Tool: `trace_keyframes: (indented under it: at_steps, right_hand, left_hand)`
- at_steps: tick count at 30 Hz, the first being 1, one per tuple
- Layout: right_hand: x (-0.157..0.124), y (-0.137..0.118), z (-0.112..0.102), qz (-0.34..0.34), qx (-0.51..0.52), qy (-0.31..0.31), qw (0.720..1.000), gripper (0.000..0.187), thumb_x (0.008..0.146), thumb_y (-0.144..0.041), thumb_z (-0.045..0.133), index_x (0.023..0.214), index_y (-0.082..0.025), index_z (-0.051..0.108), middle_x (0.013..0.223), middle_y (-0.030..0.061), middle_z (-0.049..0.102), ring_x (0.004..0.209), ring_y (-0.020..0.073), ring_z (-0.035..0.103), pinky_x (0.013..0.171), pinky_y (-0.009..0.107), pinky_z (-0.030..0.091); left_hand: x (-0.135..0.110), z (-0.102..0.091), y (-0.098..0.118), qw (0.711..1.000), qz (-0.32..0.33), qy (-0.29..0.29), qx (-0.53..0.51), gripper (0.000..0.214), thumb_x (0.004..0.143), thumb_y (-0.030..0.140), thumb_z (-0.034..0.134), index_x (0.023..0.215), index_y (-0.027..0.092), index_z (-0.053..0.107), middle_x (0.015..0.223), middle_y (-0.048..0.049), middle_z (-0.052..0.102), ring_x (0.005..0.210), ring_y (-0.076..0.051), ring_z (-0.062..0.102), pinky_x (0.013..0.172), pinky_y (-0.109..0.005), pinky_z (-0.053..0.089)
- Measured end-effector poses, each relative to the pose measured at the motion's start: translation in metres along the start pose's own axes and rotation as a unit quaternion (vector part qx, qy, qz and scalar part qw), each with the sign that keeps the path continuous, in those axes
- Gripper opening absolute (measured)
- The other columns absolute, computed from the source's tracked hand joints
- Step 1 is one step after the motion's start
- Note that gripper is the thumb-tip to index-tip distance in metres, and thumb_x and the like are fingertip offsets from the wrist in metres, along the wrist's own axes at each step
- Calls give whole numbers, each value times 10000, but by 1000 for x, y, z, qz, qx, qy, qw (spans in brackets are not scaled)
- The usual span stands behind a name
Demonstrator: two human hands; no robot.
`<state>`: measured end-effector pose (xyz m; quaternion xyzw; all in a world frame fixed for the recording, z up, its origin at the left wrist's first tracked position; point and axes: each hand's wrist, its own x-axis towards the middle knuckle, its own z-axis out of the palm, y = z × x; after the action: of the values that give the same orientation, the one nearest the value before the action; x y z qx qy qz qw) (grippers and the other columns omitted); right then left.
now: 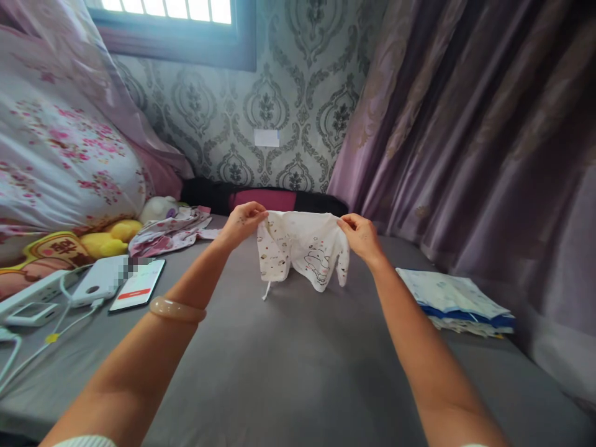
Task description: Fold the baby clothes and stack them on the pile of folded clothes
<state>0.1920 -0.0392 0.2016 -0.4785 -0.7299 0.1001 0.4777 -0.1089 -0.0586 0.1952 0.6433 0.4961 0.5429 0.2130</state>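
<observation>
A small white baby garment (302, 251) with cartoon prints hangs above the grey bed sheet (288, 360). My left hand (243, 222) pinches its top left corner, fingers closed. My right hand (361, 236) pinches the top right corner in the same way. Both arms reach straight out, and a pale bangle (177, 309) sits on my left forearm. A thin tie string (267, 292) dangles from the garment's lower left edge, close to the sheet.
A folded stack of clothes (454, 301) lies at the right by the purple curtain (488, 136). At the left are a phone (138, 284), a white power bank (100, 280), cables, yellow plush toys (112, 239), more baby clothes (170, 231) and a floral quilt (60, 149).
</observation>
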Motion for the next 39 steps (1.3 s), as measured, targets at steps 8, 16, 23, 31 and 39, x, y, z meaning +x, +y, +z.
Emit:
trace_keyframes:
  at_steps: [8,16,23,31,39]
  right_hand:
    - [-9,-27,10,-54,-26,62,996,194,851,-338,506,826,-179,616,807,50,658,749,177,587,726,299,438]
    - [-25,-35,5,-160,-112,113,974,266,949,-420,435,866,-210,575,881,52,593,846,191,558,754,305,431]
    - [-53,-54,-12,-194,-100,120,968,254,951,-423,448,871,-223,582,847,31,582,820,177,557,748,307,439]
    - [-83,-99,-51,-128,-35,75,988,242,888,-443,555,866,-215,634,804,11,643,733,159,591,679,295,459]
    - [-59,-58,-15,-14,-36,-34,999,212,815,-404,609,789,-200,658,728,16,667,643,158,576,616,281,432]
  left_hand:
    - [-9,16,2,987,-38,114,106,96,840,264,454,827,194,518,675,16,515,644,-141,491,623,-265,376]
    - [-29,3,14,947,165,156,226,115,904,264,425,887,191,512,878,-51,549,854,-182,526,795,-320,430]
    - [-68,-25,42,905,262,157,295,155,947,283,433,946,198,563,884,-43,545,844,-168,528,785,-304,447]
    - [-118,-64,113,906,238,154,313,141,905,302,529,940,213,632,849,-3,576,730,-126,545,658,-258,429]
    - [-80,-55,55,938,139,5,318,193,856,320,494,836,195,640,800,-25,590,750,-178,552,712,-305,423]
